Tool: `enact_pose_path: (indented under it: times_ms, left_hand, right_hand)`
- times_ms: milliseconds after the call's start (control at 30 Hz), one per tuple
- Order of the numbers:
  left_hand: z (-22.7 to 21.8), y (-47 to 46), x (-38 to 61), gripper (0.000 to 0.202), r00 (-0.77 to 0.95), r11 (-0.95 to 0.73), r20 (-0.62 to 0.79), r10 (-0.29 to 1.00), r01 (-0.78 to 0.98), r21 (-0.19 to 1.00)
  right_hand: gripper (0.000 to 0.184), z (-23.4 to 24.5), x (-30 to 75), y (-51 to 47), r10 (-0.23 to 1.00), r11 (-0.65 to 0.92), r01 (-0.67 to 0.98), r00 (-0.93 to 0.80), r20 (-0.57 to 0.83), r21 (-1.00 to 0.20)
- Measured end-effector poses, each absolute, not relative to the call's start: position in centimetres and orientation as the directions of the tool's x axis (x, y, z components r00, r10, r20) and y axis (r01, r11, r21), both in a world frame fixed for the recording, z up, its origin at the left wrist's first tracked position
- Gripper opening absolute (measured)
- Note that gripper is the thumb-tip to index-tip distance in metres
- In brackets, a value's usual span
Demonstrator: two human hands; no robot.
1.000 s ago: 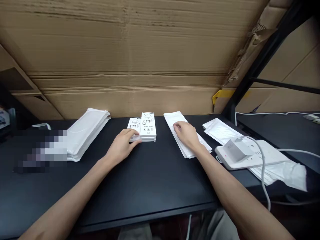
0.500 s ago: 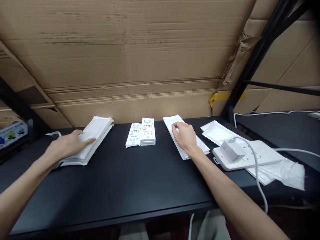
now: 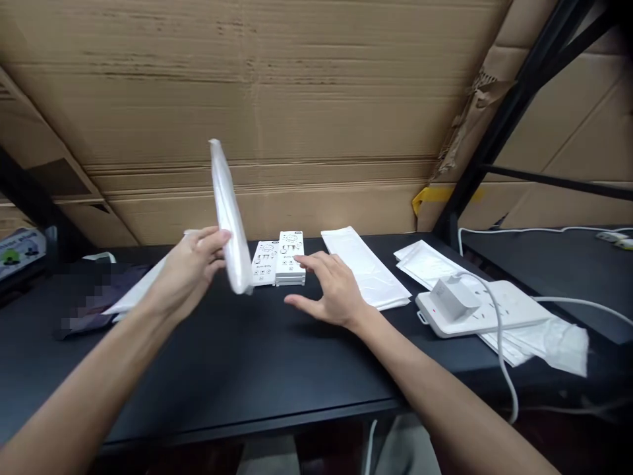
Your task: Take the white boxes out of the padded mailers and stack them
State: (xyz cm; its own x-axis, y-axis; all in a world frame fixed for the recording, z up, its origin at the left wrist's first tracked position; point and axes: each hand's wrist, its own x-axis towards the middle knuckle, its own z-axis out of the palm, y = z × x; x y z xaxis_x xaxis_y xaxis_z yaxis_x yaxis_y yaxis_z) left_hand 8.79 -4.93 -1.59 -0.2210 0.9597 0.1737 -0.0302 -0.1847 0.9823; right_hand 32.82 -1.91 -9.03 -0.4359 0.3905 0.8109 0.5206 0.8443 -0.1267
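Left hand [image 3: 188, 274] is up off the table, fingers curled around the lower part of a white padded mailer [image 3: 228, 218], gripping it. The mailer stands nearly upright, edge-on to the camera, with its lower end just left of the boxes. Right hand [image 3: 329, 290] is open, fingers spread, low over the black table [image 3: 247, 369]; fingertips are just beside the front of the white Hello Kitty boxes [image 3: 289, 257], and contact can't be confirmed. The boxes lie flat in two side-by-side columns, the right one stacked. A stack of white mailers [image 3: 366, 267] lies just right of the right hand. Further right, a white power strip [image 3: 479, 307] with a white plug adapter [image 3: 452, 298] sits on loose white mailers [image 3: 548, 343], its white cable [image 3: 500, 356] dropping over the table edge. More white mailers [image 3: 136, 297] lie partly hidden behind the left wrist, beside a pixelated patch [image 3: 93, 307]. Corrugated cardboard [image 3: 247, 99] fills the back.
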Motion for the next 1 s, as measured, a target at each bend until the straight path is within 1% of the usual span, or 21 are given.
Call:
enact_pose_path:
  times_ms: [33, 67, 100, 167, 233, 300, 333, 367, 400, 467, 533, 600, 667, 767, 867, 1000]
  left_hand:
    - [-2.0, -5.1, 10.7, 0.037, -0.177, -0.196, 0.171, 0.969, -0.135, 0.971]
    - [-2.5, -5.2, 12.3, 0.04, -0.145, -0.199, 0.171, 0.975, -0.212, 0.957]
    - [-2.9, -5.2, 13.5, 0.044, -0.109, -0.195, 0.172, 0.979, -0.26, 0.946]
    - [-3.8, -4.8, 14.8, 0.051, -0.076, -0.21, 0.196, 0.978, -0.299, 0.931]
    - [-4.7, -4.0, 14.7, 0.055, -0.076, -0.256, 0.245, 0.967, -0.259, 0.931]
    - [-5.5, -3.0, 13.7, 0.06, -0.184, -0.373, 0.348, 0.919, -0.123, 0.92]
    - [-5.8, -2.5, 12.9, 0.063, -0.278, -0.445, 0.424, 0.862, -0.013, 0.895]
    - [-6.1, -2.0, 12.1, 0.066, -0.376, -0.5, 0.505, 0.777, 0.12, 0.858]
    - [-6.4, -1.6, 11.2, 0.066, -0.436, -0.525, 0.573, 0.694, 0.239, 0.817]
    - [-6.9, -1.1, 9.8, 0.055, -0.462, -0.517, 0.67, 0.581, 0.426, 0.742]
    - [-7.1, -0.9, 8.8, 0.039, -0.437, -0.482, 0.726, 0.531, 0.549, 0.683]
    - [-7.2, -0.9, 8.2, 0.027, -0.404, -0.451, 0.742, 0.535, 0.606, 0.655]
    - [-7.3, -0.9, 8.0, 0.021, -0.371, -0.44, 0.72, 0.587, 0.6, 0.668]
    - [-7.5, -0.9, 7.7, 0.018, -0.338, -0.428, 0.663, 0.668, 0.554, 0.714]
    - [-7.8, -0.6, 7.4, 0.017, -0.318, -0.412, 0.587, 0.745, 0.472, 0.779]
    - [-8.1, -0.4, 7.2, 0.015, -0.311, -0.38, 0.521, 0.795, 0.415, 0.827]
  right_hand:
    - [0.065, -9.1, 32.6, -2.1, 0.384, 0.854, 0.502, -0.434, 0.815, -0.136]
    - [0.069, -9.3, 32.5, -2.1, 0.385, 0.857, 0.493, -0.422, 0.821, -0.148]
    - [0.065, -9.5, 32.4, -2.1, 0.388, 0.855, 0.492, -0.402, 0.829, -0.161]
    - [0.045, -9.8, 32.6, -1.7, 0.407, 0.839, 0.509, -0.357, 0.841, -0.189]
    - [0.029, -9.9, 33.1, -1.3, 0.448, 0.809, 0.539, -0.309, 0.839, -0.234]
    - [0.024, -9.8, 33.5, -1.0, 0.497, 0.778, 0.552, -0.251, 0.83, -0.299]
    - [0.024, -9.8, 33.7, -0.9, 0.52, 0.762, 0.552, -0.211, 0.828, -0.338]
    - [0.024, -9.7, 33.9, -0.7, 0.539, 0.746, 0.549, -0.165, 0.826, -0.377]
    - [0.024, -9.7, 34.0, -0.6, 0.559, 0.727, 0.547, -0.12, 0.821, -0.415]
    - [0.025, -9.6, 34.2, -0.4, 0.601, 0.686, 0.543, -0.048, 0.798, -0.485]
    - [0.024, -9.6, 34.4, -0.1, 0.627, 0.671, 0.524, -0.021, 0.779, -0.526]
    - [0.021, -9.5, 34.5, 0.2, 0.625, 0.684, 0.485, -0.003, 0.781, -0.545]
    - [0.021, -9.5, 34.6, 0.4, 0.616, 0.691, 0.454, 0.036, 0.787, -0.562]
    - [0.021, -9.5, 34.8, 0.8, 0.622, 0.67, 0.443, 0.104, 0.776, -0.596]
    - [0.017, -9.5, 34.9, 1.0, 0.638, 0.643, 0.443, 0.143, 0.757, -0.625]
    - [0.011, -9.5, 34.9, 1.0, 0.66, 0.608, 0.46, 0.161, 0.734, -0.648]
